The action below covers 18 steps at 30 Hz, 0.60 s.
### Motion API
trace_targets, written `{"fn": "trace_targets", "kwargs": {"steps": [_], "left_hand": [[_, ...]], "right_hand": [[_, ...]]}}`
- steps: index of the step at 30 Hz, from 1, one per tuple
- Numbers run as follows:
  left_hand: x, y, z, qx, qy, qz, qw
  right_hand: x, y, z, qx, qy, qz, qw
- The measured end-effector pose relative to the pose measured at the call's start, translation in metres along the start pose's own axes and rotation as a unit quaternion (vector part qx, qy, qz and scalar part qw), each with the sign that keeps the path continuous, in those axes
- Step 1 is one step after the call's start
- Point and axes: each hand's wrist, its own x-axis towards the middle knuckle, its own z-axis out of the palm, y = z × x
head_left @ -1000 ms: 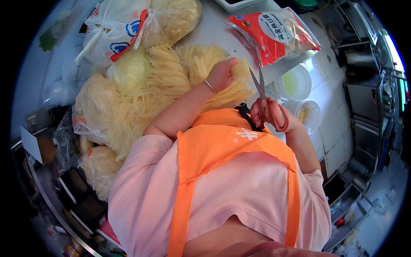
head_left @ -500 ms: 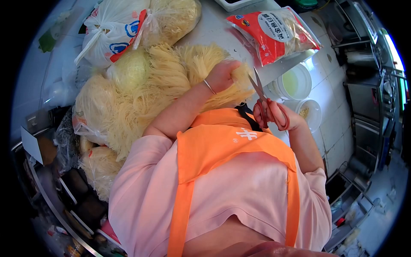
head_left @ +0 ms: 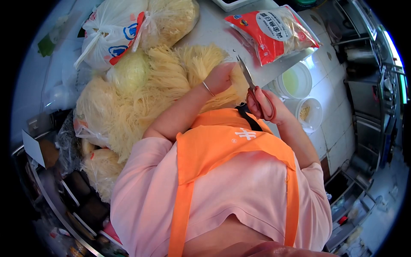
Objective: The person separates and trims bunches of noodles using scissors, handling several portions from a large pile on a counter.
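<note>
A large heap of pale yellow noodle-like strands lies on the table in front of me. My left hand, with a bracelet at the wrist, is closed round a bunch of these strands at the heap's right end. In my right hand are red-handled scissors, their blades pointing up and to the left. The blades look closed and lie against the right side of the held bunch. Whether any strands sit between them I cannot tell.
Tied plastic bags stand behind the heap at the left. A red and white food packet lies on the table's right part. Two white buckets stand on the floor to the right, near metal shelving.
The scissors have moved left and up against the bunch, and their blades have come together. My right hand has moved left with them. My left hand has barely shifted.
</note>
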Motion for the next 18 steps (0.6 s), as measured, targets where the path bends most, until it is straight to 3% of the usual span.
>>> {"fn": "trace_targets", "kwargs": {"steps": [3,5,7,8,12,18], "left_hand": [[-0.002,-0.011,0.001,-0.041,0.014,0.021,0.999],[-0.006,-0.01,0.0,-0.279,-0.012,-0.059,0.959],[-0.011,-0.016,-0.009,-0.267,-0.008,-0.052,0.962],[-0.012,-0.019,-0.013,-0.255,-0.006,-0.045,0.966],[-0.01,-0.043,-0.015,-0.206,-0.08,-0.052,0.974],[-0.01,-0.029,-0.019,-0.321,-0.097,-0.057,0.94]], "right_hand": [[-0.002,0.002,-0.005,0.006,0.007,-0.028,1.0],[-0.004,0.003,-0.012,0.019,0.004,-0.036,0.999],[-0.004,0.006,-0.017,0.053,-0.039,-0.125,0.99],[-0.008,0.003,-0.017,0.053,-0.039,-0.125,0.99],[-0.014,0.003,-0.019,-0.032,-0.112,-0.035,0.993],[-0.005,0.013,-0.017,-0.052,-0.134,0.003,0.99]]}}
